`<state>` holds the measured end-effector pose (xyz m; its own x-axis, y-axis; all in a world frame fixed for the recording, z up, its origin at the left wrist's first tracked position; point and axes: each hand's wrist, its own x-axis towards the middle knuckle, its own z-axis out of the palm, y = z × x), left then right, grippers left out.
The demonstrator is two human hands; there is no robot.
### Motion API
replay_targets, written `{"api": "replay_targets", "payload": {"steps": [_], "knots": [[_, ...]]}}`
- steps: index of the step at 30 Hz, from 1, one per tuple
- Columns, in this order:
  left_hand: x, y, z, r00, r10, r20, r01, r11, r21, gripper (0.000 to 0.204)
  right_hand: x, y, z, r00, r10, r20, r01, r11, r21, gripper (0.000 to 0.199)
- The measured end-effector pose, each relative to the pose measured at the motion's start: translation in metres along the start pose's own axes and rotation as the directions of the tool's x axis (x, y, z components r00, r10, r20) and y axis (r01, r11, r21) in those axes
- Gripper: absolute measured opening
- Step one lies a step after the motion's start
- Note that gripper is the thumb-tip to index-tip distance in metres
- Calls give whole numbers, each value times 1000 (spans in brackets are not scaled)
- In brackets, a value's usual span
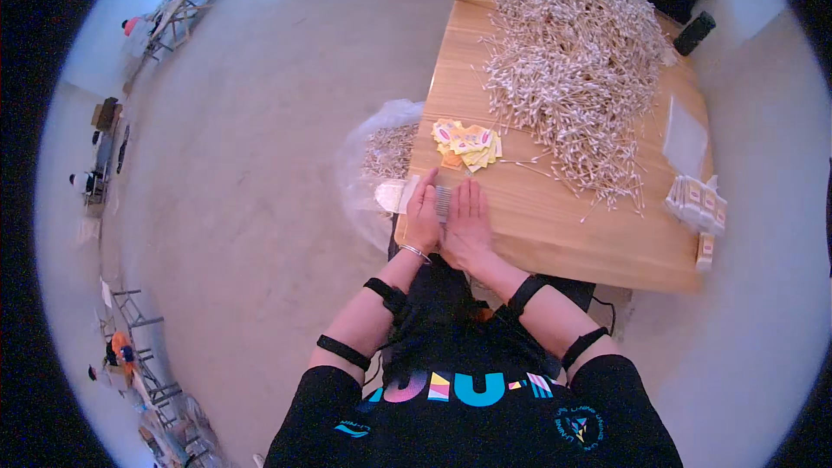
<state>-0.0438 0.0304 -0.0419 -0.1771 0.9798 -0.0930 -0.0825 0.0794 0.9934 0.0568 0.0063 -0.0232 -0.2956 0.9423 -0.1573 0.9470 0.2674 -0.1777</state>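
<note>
Grey-white and ribbed, a bundle of apparent swab sticks (443,203) is lying lengthwise away from the person at the wooden table's (555,247) near-left corner; the left hand (423,216) and right hand (469,221), flat, straight-fingered, are flanking it equally closely.

Wearer's blk short-slv. tee (485,435) bears lg. multicol. chest lettering (478,388) (pink, cyan, yel., wht.), w/ sm. cyan logo (352,429) on L side & rnd. emblem (579,426), incl. cyan ring of sm. print, on R. L arm (362,319) fitted w/ two blk straps (344,352), one nr. slv. hem, one farther down twd. wrist; R arm (555,321) has matching pr. (585,347), & slim silver-tone bracelet (415,252) noted at L wrist. Lower garment (425,308) dk./blk, exact type unclear.
</note>
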Motion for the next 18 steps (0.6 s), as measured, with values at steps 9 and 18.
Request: {"api": "replay_targets", "payload": {"steps": [9, 18], "knots": [[5, 0, -20, 1000, -6, 27, 5, 999, 52, 41, 2, -10, -4, 996, -90, -11, 91, 991, 97, 77], [2, 4, -21, 997, 60, 41, -67, 981, 183, 36, 6, -14, -3, 996, -81, 25, 79, 996, 48, 77]]}}
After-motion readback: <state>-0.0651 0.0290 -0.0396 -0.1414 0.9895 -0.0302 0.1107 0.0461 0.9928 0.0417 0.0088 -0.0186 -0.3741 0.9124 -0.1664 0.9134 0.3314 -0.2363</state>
